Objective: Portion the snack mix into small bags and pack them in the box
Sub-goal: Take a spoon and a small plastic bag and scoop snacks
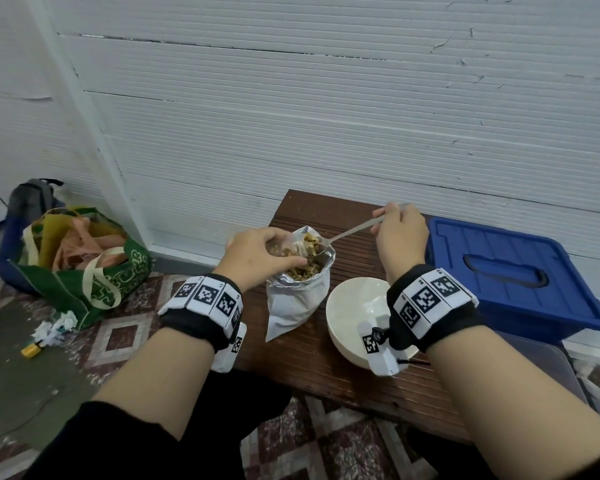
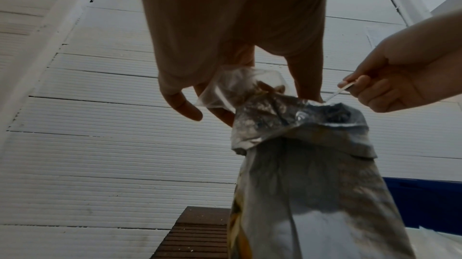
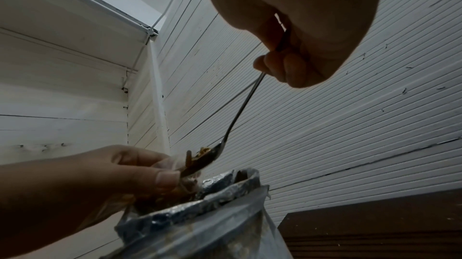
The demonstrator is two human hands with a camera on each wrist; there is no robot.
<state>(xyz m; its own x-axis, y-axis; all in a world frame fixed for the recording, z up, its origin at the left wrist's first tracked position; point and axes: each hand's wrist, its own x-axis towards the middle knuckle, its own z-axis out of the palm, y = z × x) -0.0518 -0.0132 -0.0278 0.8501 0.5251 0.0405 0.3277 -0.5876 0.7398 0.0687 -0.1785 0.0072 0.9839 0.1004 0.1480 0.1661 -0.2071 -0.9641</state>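
Blue lidded plastic box (image 1: 513, 271) sits closed right of the brown slatted counter (image 1: 326, 368). Left hand (image 1: 257, 258) pinches the small clear plastic bag (image 2: 240, 87) open over the silver foil snack pouch (image 1: 298, 299) (keep its mouth wide). Right hand (image 1: 400, 233) grips the metal spoon (image 3: 240, 117): tip it slowly.

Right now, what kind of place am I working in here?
Probably a makeshift spot in a home or storeroom, not a proper kitchen. The work surface is a low wooden bench set against a white ribbed wall panel, over a worn patterned tile floor, with a green shopping bag on the floor beside it.
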